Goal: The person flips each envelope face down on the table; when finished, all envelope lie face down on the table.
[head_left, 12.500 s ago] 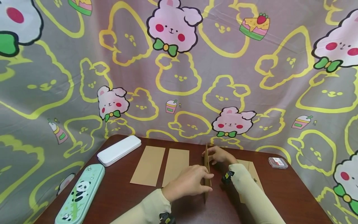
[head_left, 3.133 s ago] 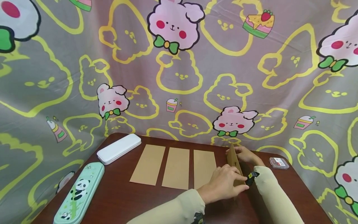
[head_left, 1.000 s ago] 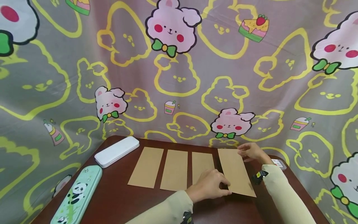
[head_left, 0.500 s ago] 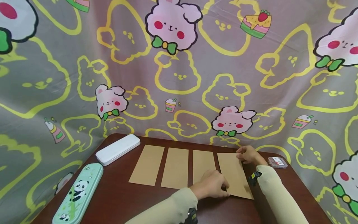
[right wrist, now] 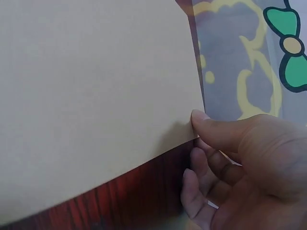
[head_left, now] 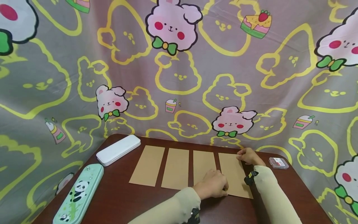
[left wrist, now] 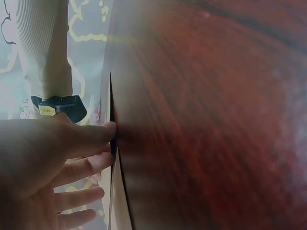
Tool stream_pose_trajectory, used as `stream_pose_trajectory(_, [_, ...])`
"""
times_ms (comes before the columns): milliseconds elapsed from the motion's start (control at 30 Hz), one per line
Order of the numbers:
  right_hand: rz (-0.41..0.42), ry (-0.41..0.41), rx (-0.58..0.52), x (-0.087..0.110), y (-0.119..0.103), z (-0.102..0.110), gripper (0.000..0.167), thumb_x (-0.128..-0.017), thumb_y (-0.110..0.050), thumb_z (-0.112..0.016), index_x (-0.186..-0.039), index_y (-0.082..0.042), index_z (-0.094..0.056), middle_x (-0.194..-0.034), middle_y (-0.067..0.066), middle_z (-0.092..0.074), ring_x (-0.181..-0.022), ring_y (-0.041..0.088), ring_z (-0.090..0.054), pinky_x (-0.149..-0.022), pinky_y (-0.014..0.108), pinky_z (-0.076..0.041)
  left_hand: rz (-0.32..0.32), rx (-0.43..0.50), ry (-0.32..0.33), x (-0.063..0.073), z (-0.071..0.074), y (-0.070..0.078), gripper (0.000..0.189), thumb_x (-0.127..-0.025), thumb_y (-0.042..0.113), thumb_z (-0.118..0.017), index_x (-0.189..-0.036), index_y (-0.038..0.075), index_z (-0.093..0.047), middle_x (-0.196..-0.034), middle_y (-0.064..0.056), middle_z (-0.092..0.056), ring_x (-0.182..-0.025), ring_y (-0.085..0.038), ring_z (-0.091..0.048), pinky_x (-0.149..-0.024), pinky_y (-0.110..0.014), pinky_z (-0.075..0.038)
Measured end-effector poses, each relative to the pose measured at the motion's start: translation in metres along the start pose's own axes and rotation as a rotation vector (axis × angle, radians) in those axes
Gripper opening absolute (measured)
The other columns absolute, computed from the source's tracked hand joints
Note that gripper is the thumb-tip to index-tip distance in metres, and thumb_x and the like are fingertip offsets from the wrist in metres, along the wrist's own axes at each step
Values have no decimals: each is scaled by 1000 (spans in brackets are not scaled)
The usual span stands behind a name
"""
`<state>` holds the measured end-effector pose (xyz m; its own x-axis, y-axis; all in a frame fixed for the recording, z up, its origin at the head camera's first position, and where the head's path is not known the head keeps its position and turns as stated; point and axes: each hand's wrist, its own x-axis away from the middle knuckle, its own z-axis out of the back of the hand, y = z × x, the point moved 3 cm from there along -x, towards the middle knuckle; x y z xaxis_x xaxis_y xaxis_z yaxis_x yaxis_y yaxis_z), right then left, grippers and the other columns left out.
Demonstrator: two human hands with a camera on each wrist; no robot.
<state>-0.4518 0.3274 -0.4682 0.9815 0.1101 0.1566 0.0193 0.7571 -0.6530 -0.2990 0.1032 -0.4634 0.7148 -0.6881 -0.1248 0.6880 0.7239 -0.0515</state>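
Brown kraft-paper cards lie in a row on the dark wooden table, plain side up. The rightmost kraft-paper card (head_left: 235, 174) is between my hands. At its near left corner my left hand (head_left: 212, 184) pinches the edge with thumb and index finger; in the left wrist view the other fingers (left wrist: 79, 196) are spread loosely. My right hand (head_left: 250, 156) pinches the far right corner, thumb on top and fingers beneath in the right wrist view, where the card (right wrist: 96, 96) sits slightly above the table. Part of the third card (head_left: 204, 163) is hidden behind my left hand.
Two more cards, the first (head_left: 147, 165) and the second (head_left: 175, 169), lie to the left. A white case (head_left: 118, 150) and a green panda pencil case (head_left: 79, 194) stand at the table's left. A small clear box (head_left: 278, 163) sits far right. A patterned curtain (head_left: 184, 102) hangs behind.
The last card was stood on edge by both hands, turned plain side up, and lowered beside the third card. Over the last half second it has shifted only slightly.
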Motion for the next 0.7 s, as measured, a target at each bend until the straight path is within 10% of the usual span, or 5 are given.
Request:
stream_pose_trajectory(467, [39,44,195,-1,-12,-6,23,-96,-12,-69,-108,8,-67,-97,17,-69,-82,25,-64,-71,42,-56,-43,-19,7,1,0,-3,12,-84,50,-80,-77,40,-78,-81,28,-69,-80,2,-58,-68,-20,-38])
stream_pose_trajectory(700, [252,209,272,31,-35,-16,21,-94,-23,-74,-99,-2,-69,-92,12,-70,-76,21,-60,-65,37,-48,-180,57,82,40,11,-15,31,-90,47,-73,-120,38,-76,-108,20,-71,-97,2,-65,-78,-14,-46])
